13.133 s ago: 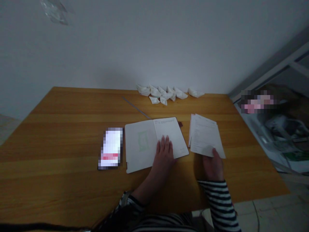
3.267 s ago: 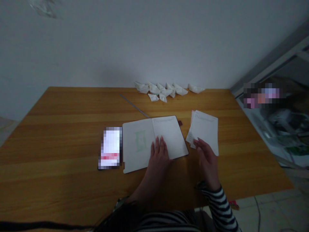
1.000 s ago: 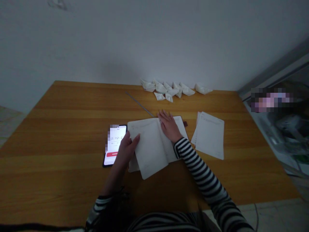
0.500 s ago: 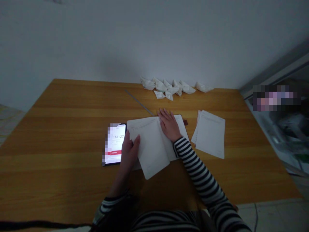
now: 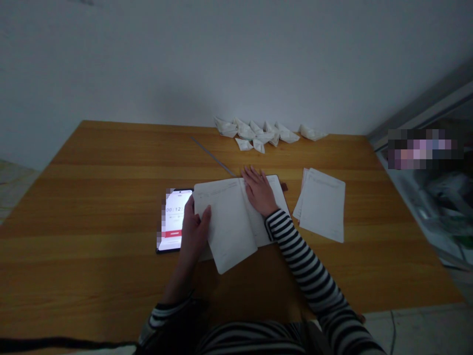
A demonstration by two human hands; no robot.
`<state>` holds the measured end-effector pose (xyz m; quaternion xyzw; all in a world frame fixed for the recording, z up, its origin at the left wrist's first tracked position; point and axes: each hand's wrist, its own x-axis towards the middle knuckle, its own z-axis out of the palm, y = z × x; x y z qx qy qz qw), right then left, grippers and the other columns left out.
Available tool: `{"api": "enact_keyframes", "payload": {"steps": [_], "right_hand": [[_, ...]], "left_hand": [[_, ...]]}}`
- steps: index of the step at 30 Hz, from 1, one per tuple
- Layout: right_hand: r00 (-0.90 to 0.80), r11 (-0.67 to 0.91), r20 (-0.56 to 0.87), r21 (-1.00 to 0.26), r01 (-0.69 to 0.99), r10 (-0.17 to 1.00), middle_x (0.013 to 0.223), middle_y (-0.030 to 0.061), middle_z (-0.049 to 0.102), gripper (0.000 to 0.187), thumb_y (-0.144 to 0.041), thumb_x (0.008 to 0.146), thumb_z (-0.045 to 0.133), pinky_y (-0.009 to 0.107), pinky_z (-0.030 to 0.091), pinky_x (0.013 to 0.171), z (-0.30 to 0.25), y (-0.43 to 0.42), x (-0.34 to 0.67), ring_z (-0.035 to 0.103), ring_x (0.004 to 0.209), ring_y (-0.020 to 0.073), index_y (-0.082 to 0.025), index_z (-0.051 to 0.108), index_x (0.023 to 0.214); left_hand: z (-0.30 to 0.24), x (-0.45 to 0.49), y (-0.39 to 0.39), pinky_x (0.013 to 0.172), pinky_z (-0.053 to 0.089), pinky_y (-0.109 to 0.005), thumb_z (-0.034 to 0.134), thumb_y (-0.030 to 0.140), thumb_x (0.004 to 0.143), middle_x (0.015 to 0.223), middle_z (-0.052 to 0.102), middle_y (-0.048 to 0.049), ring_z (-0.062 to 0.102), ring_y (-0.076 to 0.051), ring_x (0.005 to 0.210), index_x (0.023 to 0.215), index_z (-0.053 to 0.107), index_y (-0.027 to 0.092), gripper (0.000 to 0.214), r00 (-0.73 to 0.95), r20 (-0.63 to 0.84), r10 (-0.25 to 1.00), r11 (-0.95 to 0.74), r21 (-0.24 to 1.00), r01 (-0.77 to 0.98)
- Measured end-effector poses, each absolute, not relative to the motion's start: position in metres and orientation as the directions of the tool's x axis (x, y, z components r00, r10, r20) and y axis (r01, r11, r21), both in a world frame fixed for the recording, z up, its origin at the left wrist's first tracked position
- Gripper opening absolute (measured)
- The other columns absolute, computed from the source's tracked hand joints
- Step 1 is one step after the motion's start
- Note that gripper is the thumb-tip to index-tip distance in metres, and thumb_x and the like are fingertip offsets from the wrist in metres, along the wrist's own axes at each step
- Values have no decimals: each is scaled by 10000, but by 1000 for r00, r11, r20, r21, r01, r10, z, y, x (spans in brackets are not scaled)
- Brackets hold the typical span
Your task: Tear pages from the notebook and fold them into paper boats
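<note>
An open notebook [image 5: 271, 190] with a dark cover edge lies on the table in front of me. My left hand [image 5: 195, 224] pinches the left edge of a lined notebook page [image 5: 229, 222], thumb on top and fingers behind it. That page is lifted and slants towards me at its lower corner. Across the notebook's inner fold rests my right hand [image 5: 258, 191], flat with fingers extended, pressing on the right-hand side. A phone [image 5: 172, 222] with a lit timer screen lies just left of my left hand, which covers part of it.
Several folded white paper shapes [image 5: 258, 133] stand along the wall at the table's far edge. A thin grey stick [image 5: 212, 156] lies behind the notebook. Loose sheets [image 5: 321, 204] are stacked to the right. A glass-sided case [image 5: 436, 197] stands beyond the table's right edge.
My left hand has shifted slightly left, drawing the page's edge with it and uncovering less of the phone's right side. My right hand has stayed in place.
</note>
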<state>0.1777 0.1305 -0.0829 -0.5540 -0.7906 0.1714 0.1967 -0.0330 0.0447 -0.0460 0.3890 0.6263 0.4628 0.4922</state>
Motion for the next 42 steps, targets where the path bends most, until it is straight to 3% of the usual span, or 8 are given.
{"api": "enact_keyframes", "payload": {"steps": [4,6,12,16,25,34,38,42], "right_hand": [[-307,329,126,-481,812,943,1573,115,401,514,-189,990,335,471,118,1248,-83,130,177,275,1500,231,-95,423,1489],[-304,330,134,-480,813,943,1568,110,410,511,-193,994,335,475,123,1247,-84,130,177,284,1497,222,-112,424,1491],[-294,329,149,-477,815,944,1572,90,407,513,-196,998,333,485,134,1244,-89,131,178,273,1502,208,-157,410,1504],[-295,328,144,-477,815,944,1571,84,410,516,-195,999,339,480,135,1246,-89,131,178,271,1503,208,-167,400,1511],[-301,325,127,-470,821,945,1577,98,397,518,-186,995,353,469,131,1248,-87,132,177,279,1499,213,-141,398,1509],[-302,330,135,-456,827,944,1577,91,399,527,-184,981,363,473,137,1246,-89,132,178,283,1497,222,-141,407,1504],[-304,328,127,-444,834,944,1566,102,417,525,-179,983,351,471,139,1246,-87,131,177,297,1491,229,-119,409,1500],[-303,330,134,-442,834,944,1569,100,412,520,-182,986,343,466,142,1246,-86,131,177,298,1489,230,-112,416,1496]], "left_hand": [[-43,-32,37,658,612,-360,765,429,776,1103,722,-143,738,-290,875,1575,81,234,1070,-186,-355,916,366,930,28],[-41,-30,31,638,614,-357,800,411,745,1095,732,-137,746,-272,793,1583,17,257,1157,-151,-368,917,371,929,-9],[-44,-30,23,554,606,-316,813,384,728,1120,737,-137,744,-241,685,1583,41,292,1155,-119,-341,933,327,937,-119],[-47,-34,25,502,595,-301,794,383,762,989,763,-99,735,-239,633,1581,7,316,1138,-112,-317,942,298,942,-157],[-45,-35,21,545,617,-329,772,347,802,864,760,-56,725,-215,599,1565,112,344,1009,-149,-299,942,274,947,-171],[-40,-31,18,584,613,-312,795,376,771,910,772,-66,729,-213,646,1517,239,322,932,-233,-301,925,263,948,-180],[-40,-29,16,615,625,-351,818,387,741,941,763,-81,736,-235,694,1539,169,311,1031,-230,-340,912,304,936,-177],[-36,-28,10,650,636,-358,872,325,666,1272,656,-145,738,-260,828,1566,68,358,1208,-143,-339,930,321,937,-138]]}}
